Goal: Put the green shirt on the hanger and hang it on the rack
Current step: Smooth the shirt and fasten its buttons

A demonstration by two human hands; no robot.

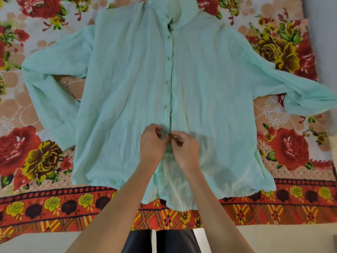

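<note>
The pale green long-sleeved shirt (pixel 131 84) lies flat and face up on the bed, collar at the far end, both sleeves spread out to the sides. Its button placket runs down the middle. My left hand (pixel 152 143) pinches the left edge of the placket near the lower buttons. My right hand (pixel 184 147) pinches the right edge at the same spot, fingertips almost meeting the left hand's. Below my hands the shirt front gapes open. No hanger and no rack are in view.
A floral bedsheet (pixel 36 157) in red, yellow and peach covers the bed beneath the shirt. Its patterned border (pixel 73 207) runs along the near bed edge. My dark trousers (pixel 160 241) show at the bottom. A grey wall strip (pixel 326 33) stands at the far right.
</note>
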